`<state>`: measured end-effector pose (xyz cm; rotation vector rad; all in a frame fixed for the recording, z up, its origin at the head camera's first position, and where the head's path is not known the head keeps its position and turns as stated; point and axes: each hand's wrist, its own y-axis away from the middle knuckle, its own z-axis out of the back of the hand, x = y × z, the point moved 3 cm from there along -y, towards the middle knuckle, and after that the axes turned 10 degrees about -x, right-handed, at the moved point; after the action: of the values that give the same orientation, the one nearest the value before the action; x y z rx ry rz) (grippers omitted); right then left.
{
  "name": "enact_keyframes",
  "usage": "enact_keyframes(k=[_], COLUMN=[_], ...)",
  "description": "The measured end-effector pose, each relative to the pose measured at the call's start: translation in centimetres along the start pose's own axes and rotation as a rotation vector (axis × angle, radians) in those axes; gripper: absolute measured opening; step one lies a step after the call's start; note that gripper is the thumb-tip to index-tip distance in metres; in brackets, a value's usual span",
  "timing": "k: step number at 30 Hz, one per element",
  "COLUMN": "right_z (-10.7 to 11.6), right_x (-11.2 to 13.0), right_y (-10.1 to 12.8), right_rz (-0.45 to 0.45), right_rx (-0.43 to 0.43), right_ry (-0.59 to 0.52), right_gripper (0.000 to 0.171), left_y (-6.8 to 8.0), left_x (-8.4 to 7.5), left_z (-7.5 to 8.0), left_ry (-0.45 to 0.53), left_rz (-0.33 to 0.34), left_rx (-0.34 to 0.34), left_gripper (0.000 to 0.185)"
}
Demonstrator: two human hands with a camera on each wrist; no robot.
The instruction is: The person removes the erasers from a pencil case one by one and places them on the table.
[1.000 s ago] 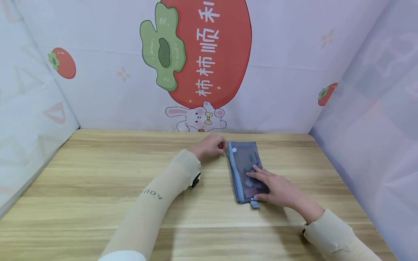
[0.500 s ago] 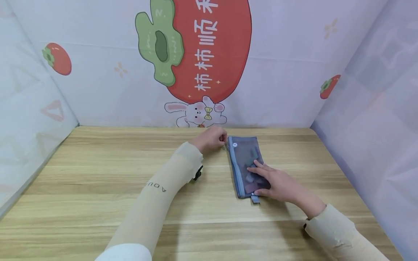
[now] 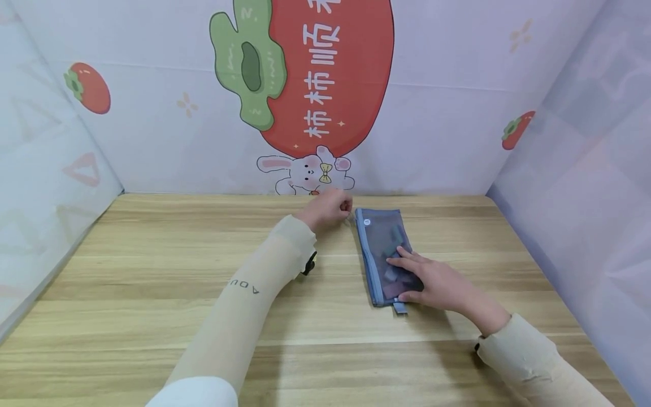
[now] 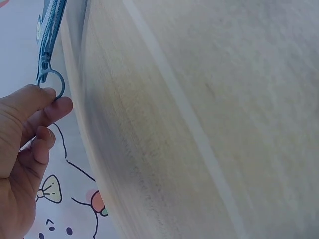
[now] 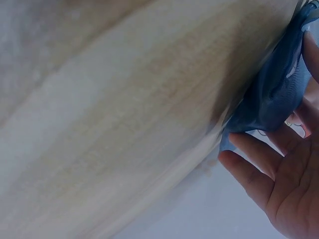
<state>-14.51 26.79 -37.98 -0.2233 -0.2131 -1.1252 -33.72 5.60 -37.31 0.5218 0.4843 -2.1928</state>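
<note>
A: Left hand (image 3: 325, 210) pinches the zipper ring (image 4: 54, 85); right hand (image 3: 432, 282), fingers flat, pins the mesh pencil pouch (image 3: 381, 249) on the worktop (image 3: 152, 271)

B: The pouch may skid if that pressure eases

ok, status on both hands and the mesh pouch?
Left hand pinches the zipper ring at the far end. Right hand presses flat on the mesh pouch. Nothing in the way.
</note>
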Motion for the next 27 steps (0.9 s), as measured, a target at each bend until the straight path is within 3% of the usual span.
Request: enact_keyframes(k=[5, 15, 19, 27], right_z=[0.2, 0.1, 0.2, 0.3], right_x=[0.0, 0.0, 0.0, 0.0], right_y=[0.0, 0.1, 0.1, 0.1], right_rz=[-0.007, -0.002, 0.0, 0.009], right_rx=[0.019, 0.018, 0.011, 0.014], right_ry=[0.001, -0.001, 0.001, -0.025], right_gripper=[0.072, 0.072, 0.071, 0.071], left_y=[-0.3, -0.5, -0.4, 0.6], left_x=[-0.3, 0.3, 0.5, 0.8], left_z=[0.2, 0.6, 0.5, 0.4], left_ry=[-0.01, -0.027, -0.005, 0.057], left_rz=[-0.021, 0.008, -0.008, 0.025], left_rx=[-0.034, -0.061, -0.062, -0.049], left_gripper=[0.01, 0.009, 0.008, 0.006])
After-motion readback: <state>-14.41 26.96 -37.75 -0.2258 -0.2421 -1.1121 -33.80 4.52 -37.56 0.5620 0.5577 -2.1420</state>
